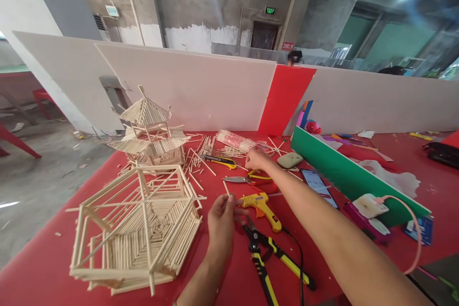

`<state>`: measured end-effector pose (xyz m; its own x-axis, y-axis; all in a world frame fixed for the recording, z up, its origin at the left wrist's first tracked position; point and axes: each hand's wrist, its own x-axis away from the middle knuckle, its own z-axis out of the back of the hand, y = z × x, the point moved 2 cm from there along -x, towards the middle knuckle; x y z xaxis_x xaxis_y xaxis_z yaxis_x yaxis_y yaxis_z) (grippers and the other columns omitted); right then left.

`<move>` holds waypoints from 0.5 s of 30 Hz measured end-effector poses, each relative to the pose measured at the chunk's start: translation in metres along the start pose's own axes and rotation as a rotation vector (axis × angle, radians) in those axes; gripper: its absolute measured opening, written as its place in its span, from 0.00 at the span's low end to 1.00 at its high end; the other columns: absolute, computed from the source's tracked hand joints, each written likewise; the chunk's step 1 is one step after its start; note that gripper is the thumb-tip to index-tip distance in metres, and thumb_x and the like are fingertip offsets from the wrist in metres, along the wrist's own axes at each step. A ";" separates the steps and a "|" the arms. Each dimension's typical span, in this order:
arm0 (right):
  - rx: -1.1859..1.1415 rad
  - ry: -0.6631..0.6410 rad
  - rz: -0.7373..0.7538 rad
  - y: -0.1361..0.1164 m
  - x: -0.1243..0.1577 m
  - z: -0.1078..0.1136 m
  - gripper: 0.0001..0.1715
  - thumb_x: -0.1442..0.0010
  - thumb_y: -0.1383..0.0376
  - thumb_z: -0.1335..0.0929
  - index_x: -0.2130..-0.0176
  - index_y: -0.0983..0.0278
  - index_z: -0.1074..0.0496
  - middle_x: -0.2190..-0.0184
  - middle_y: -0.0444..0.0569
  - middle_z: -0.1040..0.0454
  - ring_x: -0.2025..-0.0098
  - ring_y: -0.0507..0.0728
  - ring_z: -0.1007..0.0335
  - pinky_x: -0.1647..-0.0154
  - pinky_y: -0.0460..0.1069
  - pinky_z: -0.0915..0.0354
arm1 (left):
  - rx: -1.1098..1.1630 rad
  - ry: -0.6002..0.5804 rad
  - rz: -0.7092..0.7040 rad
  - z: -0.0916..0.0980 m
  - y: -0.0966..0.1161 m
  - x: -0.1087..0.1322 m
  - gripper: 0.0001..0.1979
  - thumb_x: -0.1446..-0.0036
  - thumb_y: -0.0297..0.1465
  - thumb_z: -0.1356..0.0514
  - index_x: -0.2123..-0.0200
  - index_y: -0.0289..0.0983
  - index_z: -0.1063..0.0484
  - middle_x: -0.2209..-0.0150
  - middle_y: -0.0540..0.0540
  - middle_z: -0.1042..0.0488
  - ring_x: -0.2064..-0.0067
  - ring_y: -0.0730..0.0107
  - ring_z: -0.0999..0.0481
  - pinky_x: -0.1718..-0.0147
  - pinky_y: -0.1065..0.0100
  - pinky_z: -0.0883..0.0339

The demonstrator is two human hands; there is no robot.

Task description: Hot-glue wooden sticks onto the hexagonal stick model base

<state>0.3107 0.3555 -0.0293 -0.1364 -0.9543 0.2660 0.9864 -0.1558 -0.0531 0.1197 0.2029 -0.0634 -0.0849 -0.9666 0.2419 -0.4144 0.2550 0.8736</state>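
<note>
Head view showed the left hand low over the red counter, its fingers pinched together on what looked like a thin stick, just beside the nozzle of the yellow glue gun. The right hand was stretched out to the loose sticks beyond the scissors — whether its fingers had closed on one could not be told. The hexagonal stick frame lay to the left. Best practice, I judged — take one stick, pinch lightly, stay clear of the nozzle.

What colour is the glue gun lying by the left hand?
The glue gun is yellow, seen plainly in the head view.
</note>
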 end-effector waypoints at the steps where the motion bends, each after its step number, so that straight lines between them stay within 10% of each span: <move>1: 0.001 0.007 0.005 0.002 0.004 0.001 0.21 0.35 0.57 0.32 0.46 0.62 0.31 0.46 0.52 0.30 0.49 0.58 0.29 0.51 0.57 0.30 | 0.002 0.004 -0.004 0.001 0.000 0.000 0.18 0.52 0.42 0.32 0.66 0.36 0.31 0.69 0.43 0.20 0.76 0.64 0.20 0.84 0.72 0.32; 15: -0.132 0.271 0.198 -0.015 0.029 0.023 0.20 0.35 0.56 0.33 0.47 0.64 0.30 0.48 0.51 0.28 0.51 0.58 0.29 0.51 0.57 0.30 | 0.144 -0.089 0.161 0.004 0.001 0.002 0.16 0.51 0.38 0.30 0.68 0.35 0.32 0.71 0.42 0.20 0.76 0.67 0.20 0.84 0.75 0.36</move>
<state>0.2946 0.3365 0.0016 0.0191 -0.9995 -0.0255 0.9780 0.0240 -0.2071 0.1153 0.2014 -0.0639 -0.2372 -0.9139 0.3295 -0.5137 0.4059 0.7559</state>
